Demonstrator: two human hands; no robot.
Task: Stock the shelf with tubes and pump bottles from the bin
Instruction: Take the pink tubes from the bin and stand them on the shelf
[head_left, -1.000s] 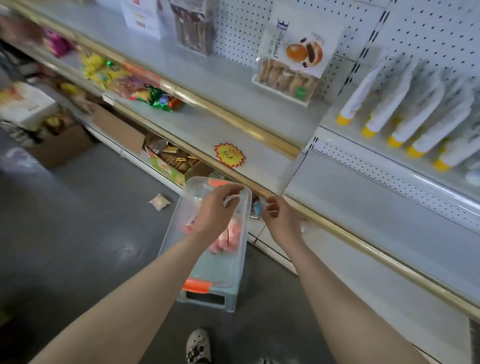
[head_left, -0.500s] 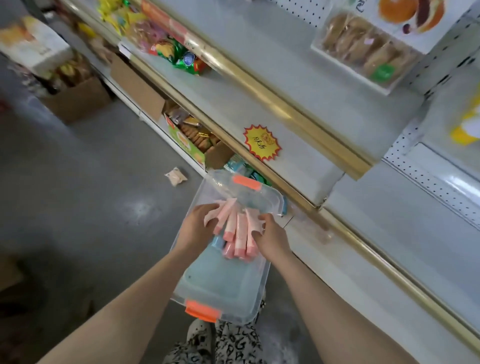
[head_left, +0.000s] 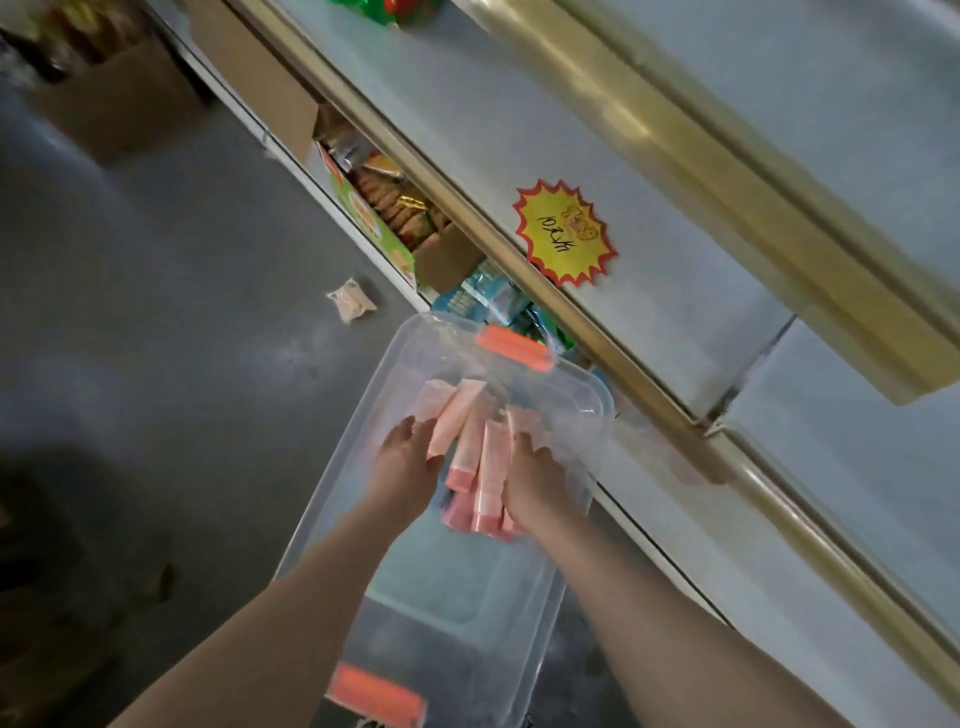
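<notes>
Pink tubes (head_left: 470, 457): a loose bunch, caps toward the person, inside the clear bin (head_left: 332, 499), squeezed between both sets of fingers. The left hand (head_left: 402, 462) has its fingers (head_left: 415, 431) curled in against the bunch from one side. The right hand (head_left: 537, 478) mirrors it, fingers (head_left: 527, 441) curled onto the other side. It's a two-hand clamp on the whole bundle, not a pinch on one tube. The fingertips are hidden under the tubes, so I can't tell how far they wrap. I see no pump bottles in the bin.

Risks, my read:
- The tubes are fanned out beyond the fingers and not aligned. The outer ones are barely caught, so a quick lift likely sheds one or two back into the bin or onto the floor (head_left: 156, 312).
- The smooth tube skins could slide out endwise if the squeeze eases.
- The bin is light and nothing holds it down. A tube catching on the rim could drag or tip it.

Clearance:
- The bin's far rim with the orange latch (head_left: 511, 345) sits just past the fingertips.
- The gold rail (head_left: 597, 332) of the shelf (head_left: 675, 322) overhangs close on the right-hand side, so a knuckle strike is possible on the way up.
- The way straight up and back toward the person is open.
- A star price tag (head_left: 563, 234) lies on the shelf surface further out.
- A small packet (head_left: 350, 301) lies on the floor well off the left fingers.
</notes>
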